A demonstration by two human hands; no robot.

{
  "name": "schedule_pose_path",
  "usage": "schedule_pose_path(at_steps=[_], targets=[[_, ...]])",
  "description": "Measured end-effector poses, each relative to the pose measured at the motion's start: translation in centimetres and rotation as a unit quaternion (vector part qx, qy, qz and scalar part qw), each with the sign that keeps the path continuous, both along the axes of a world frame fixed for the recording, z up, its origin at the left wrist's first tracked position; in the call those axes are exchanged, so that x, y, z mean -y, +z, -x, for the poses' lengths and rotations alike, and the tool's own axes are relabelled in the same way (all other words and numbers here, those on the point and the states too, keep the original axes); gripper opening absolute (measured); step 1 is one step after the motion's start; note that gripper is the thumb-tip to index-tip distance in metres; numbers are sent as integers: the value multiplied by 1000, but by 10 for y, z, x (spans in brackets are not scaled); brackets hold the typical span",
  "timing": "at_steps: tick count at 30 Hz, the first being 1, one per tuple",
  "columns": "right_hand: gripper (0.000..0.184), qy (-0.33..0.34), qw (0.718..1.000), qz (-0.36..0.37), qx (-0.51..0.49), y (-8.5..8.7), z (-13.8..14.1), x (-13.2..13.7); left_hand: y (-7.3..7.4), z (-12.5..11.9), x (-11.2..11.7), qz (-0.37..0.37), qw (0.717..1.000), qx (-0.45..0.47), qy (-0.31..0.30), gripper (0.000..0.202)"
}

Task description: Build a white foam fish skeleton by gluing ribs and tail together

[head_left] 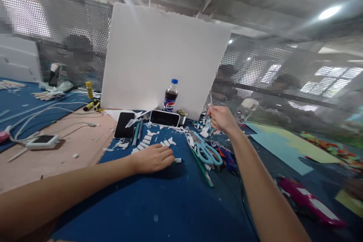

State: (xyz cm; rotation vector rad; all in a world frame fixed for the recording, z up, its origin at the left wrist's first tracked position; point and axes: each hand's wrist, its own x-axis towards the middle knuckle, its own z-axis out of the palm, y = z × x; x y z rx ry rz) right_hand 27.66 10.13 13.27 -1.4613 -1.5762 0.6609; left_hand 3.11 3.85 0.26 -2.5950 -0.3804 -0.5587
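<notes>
My left hand point(154, 159) lies palm down on the blue table with its fingers curled together. A small white roll point(178, 160) sticks out from under its fingertips. Just beyond that hand are several similar white rolls point(145, 141) in a row. My right hand point(221, 118) is raised above the scraps on the right, thumb and fingers pinched on a thin whitish strip point(210, 100), which is partly blurred. Light-blue scissors point(208, 153) lie between the hands, beside a green-edged ruler-like strip point(202, 168).
A white foam board point(167, 56) stands at the back. Before it are a cola bottle point(170, 96), a propped phone point(164, 118) and a tape roll point(183, 115). Another phone point(124, 124) lies left. Coloured paper point(283, 151) and a magenta tool point(310, 200) lie right.
</notes>
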Motion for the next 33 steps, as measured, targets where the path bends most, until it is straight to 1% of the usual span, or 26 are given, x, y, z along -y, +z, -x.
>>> schedule_pose_path(at_steps=[5, 9, 11, 14, 18, 21, 23, 25, 27, 30, 31, 33], targets=[[36, 3, 997, 37, 73, -2, -3, 1, 0, 2, 0, 35, 998, 52, -10, 9], [34, 10, 993, 55, 107, -7, -5, -2, 0, 5, -3, 75, 989, 126, 8, 10], [34, 9, 990, 64, 123, -8, -8, -5, -1, 6, -5, 89, 986, 144, 13, 10], [34, -1, 985, 89, 147, -6, -15, -5, -1, 6, -5, 98, 985, 139, 7, 10], [33, -4, 978, 108, 179, 2, -23, -3, -1, 5, -6, 92, 989, 114, 3, 12], [39, 18, 977, 96, 188, 5, -26, -4, -1, 3, -7, 80, 992, 100, 16, 14], [42, 46, 975, 83, 201, 4, -25, -6, -1, 2, -8, 69, 994, 83, 17, 14], [43, 83, 968, 88, 221, 3, -21, -6, -1, 2, -9, 55, 996, 71, 18, 12], [43, 108, 959, 100, 243, 6, -15, -3, 0, 3, -8, 44, 997, 69, 15, 10], [44, 121, 944, 99, 291, 15, -8, 8, 4, 5, -2, 41, 996, 80, -11, 9], [44, 137, 936, 92, 312, 18, -6, 11, 5, 6, 1, 45, 995, 87, -22, 9], [40, 129, 932, 102, 322, 23, -6, 18, 6, 7, 7, 56, 992, 103, -46, 9]])
